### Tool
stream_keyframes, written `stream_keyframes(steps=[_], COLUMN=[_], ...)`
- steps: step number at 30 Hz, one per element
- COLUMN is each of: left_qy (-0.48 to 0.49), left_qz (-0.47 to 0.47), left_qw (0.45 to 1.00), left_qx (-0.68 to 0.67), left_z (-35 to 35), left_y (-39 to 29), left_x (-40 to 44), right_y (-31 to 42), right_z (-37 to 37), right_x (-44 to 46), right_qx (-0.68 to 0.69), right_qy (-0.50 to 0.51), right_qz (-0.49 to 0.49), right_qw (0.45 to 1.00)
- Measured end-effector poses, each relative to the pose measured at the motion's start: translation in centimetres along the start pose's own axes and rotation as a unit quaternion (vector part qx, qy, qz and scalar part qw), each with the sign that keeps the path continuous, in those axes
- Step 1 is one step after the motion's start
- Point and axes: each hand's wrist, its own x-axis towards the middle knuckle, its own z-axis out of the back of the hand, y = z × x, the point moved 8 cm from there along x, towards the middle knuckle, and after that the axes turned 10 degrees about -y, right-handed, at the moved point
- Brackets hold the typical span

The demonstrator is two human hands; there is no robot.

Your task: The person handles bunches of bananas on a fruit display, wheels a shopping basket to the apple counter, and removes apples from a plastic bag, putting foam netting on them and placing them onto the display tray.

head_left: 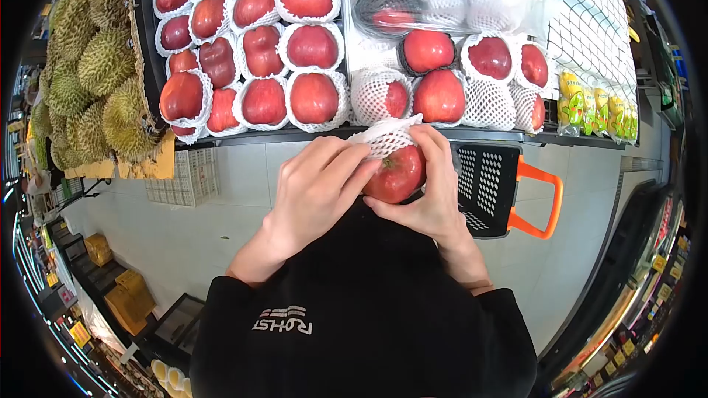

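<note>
A red apple (400, 177) is held in front of my chest, its stem end showing. My right hand (436, 195) wraps round its right side, the thumb below it. White foam netting (386, 137) covers only the far part of the fruit. At the apple's upper left, my left hand (318, 186) has its fingers bent and pressed together at the netting's edge. Just beyond both hands stand rows of red apples in white foam nets, among them a large apple (441, 97).
Durians (110, 63) are piled at the left on cardboard. A black basket with an orange handle (552, 199) is below the display at the right. Yellow packets (571, 103) lie on the right shelf. Clear plastic (472, 0) covers fruit at the back. A white crate (181, 180) sits on the floor.
</note>
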Motion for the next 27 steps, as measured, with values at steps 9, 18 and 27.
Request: stream_keyframes(steps=[9,18,27], left_qy=[0.033,0.003,0.065], left_qz=[-0.023,-0.083,-0.082], left_qw=[0.998,0.996,0.994], left_qx=[0.051,0.013,0.026], left_z=[-1.5,-2.1,-1.1], left_y=[-1.8,-2.7,-5.3], left_x=[1.1,1.1,0.5], right_y=[-0.5,-0.2,1.4], right_z=[0.8,0.9,0.5], right_x=[0.0,0.4,1.0], right_qx=[-0.028,-0.039,-0.023], right_qy=[0.007,0.016,0.021], right_qz=[0.012,0.019,0.073], right_qw=[1.0,0.999,0.997])
